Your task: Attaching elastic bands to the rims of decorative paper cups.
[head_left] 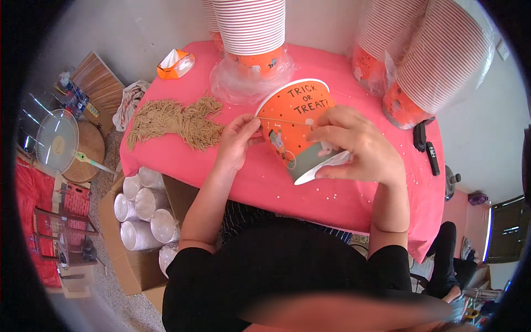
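Note:
A orange paper bucket [290, 145] with a white rim, dark lettering and cartoon prints lies tilted above the table in my hands. A thin tan cord [282, 120] runs taut across its side. At the bucket's left edge, my left hand [238, 141] pinches the cord's end between thumb and finger. My right hand [357, 146] grips the bucket around its base end, fingertips over the side where the cord ends. Whether these fingertips also hold the cord I cannot tell. A pile of tan cords [174, 123] is spread on the table left of my left hand.
Tall stacks of paper buckets [251, 27] stand at the back, more stacks [437, 61] at the right in clear plastic. An orange-and-white packet [176, 63] and a black box cutter [432, 159] lie on the pink-covered table [249, 177]. A carton [119, 265] holds wrapped white cups.

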A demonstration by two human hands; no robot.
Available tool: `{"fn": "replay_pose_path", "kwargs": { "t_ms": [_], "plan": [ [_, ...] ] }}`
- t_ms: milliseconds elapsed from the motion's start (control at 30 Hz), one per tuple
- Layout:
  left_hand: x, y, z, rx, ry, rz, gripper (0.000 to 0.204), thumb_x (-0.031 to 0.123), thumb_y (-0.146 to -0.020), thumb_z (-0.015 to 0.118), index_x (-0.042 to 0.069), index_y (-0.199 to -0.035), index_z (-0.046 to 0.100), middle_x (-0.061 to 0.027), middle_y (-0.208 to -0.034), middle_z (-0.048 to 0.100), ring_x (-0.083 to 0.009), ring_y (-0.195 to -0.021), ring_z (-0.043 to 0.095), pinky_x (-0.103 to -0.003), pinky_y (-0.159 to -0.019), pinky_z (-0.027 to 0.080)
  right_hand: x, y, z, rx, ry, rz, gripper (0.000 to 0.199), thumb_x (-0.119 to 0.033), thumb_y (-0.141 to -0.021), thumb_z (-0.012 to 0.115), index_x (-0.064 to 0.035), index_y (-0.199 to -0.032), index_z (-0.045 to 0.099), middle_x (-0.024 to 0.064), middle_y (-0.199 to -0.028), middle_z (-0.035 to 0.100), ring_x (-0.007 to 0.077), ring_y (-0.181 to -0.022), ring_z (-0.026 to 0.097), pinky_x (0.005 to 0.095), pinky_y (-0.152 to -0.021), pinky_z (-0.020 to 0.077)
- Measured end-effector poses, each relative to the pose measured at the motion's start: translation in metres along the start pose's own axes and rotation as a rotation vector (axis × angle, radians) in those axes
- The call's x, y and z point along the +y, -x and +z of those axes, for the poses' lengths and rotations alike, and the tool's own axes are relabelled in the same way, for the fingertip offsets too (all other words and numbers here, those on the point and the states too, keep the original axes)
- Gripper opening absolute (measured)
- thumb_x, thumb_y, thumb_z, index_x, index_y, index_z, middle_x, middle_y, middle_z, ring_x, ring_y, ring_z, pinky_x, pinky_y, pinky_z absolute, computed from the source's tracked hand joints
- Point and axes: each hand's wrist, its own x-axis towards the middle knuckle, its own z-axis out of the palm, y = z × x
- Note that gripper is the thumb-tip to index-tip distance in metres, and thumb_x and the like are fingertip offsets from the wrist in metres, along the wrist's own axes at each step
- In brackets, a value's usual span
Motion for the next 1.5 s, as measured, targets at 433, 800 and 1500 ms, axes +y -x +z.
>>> {"fn": "replay_pose_path", "kwargs": {
  "t_ms": [433,800,1500],
  "plan": [
    [0.000,0.000,-0.009,-0.007,-0.005,-0.092,0.018,0.021,-0.094,0.066,0.008,-0.107,0.063,-0.0015,-0.099,0.067,-0.0149,-0.090,0.065,-0.036,-0.076,0.057,0.001,0.000,0.003,-0.010,-0.022,0.041,0.042,-0.002,-0.058,0.083,-0.0034,-0.097,0.066,0.0109,-0.103,0.059,0.0292,-0.094,0.059,0.0370,-0.074,0.0512],
    [0.003,0.013,-0.040,0.190,-0.704,0.348,0.018,0.006,-0.092,0.064,0.001,-0.109,0.063,-0.0069,-0.105,0.066,-0.0136,-0.094,0.064,-0.027,-0.082,0.052,0.017,0.006,-0.025,0.367,-0.026,0.298,0.019,-0.008,-0.078,0.075,0.0007,-0.092,0.066,0.0073,-0.084,0.063,0.0165,-0.077,0.060,0.0294,-0.067,0.0477],
    [-0.008,0.040,-0.081,0.190,-0.870,0.387,0.012,0.004,-0.089,0.064,-0.002,-0.099,0.064,-0.0102,-0.104,0.062,-0.0179,-0.099,0.062,-0.029,-0.086,0.050,0.130,-0.011,-0.085,0.599,0.031,0.741,0.035,-0.034,-0.090,0.066,-0.0001,-0.099,0.070,-0.0009,-0.081,0.063,0.0072,-0.073,0.054,0.0234,-0.063,0.0435]
  ]
}}
